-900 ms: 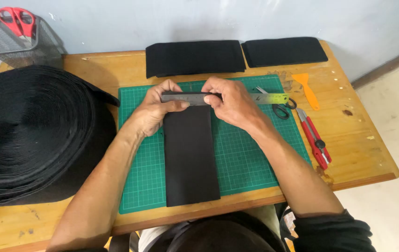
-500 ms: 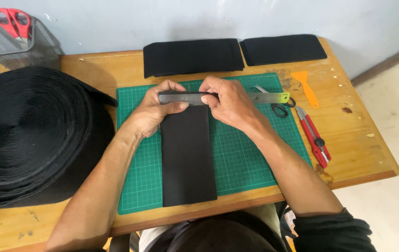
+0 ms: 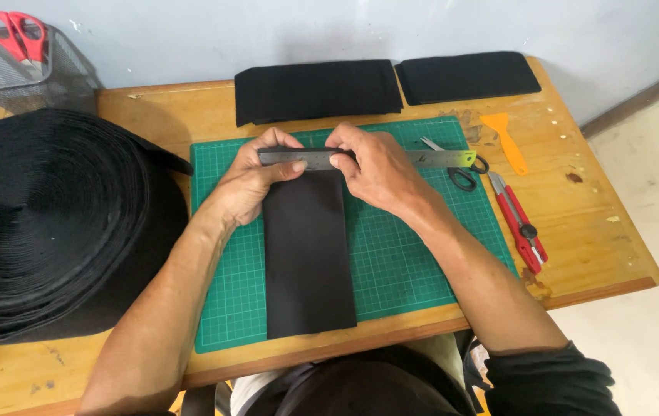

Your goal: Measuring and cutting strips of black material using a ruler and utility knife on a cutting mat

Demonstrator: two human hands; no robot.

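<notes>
A black fabric strip lies lengthwise on the green cutting mat. Across its far end rests a metal ruler. My left hand grips the ruler's left end and presses on the strip's top left corner. My right hand holds the ruler near its middle, fingers curled over the strip's top right corner. The strip's far edge is hidden under both hands.
A big roll of black webbing fills the table's left side. Two stacks of black fabric pieces lie beyond the mat. Scissors, a red utility knife and an orange scraper lie right. A mesh holder stands far left.
Both hands stay on the ruler and strip with hardly any shift; the view has drifted slightly.
</notes>
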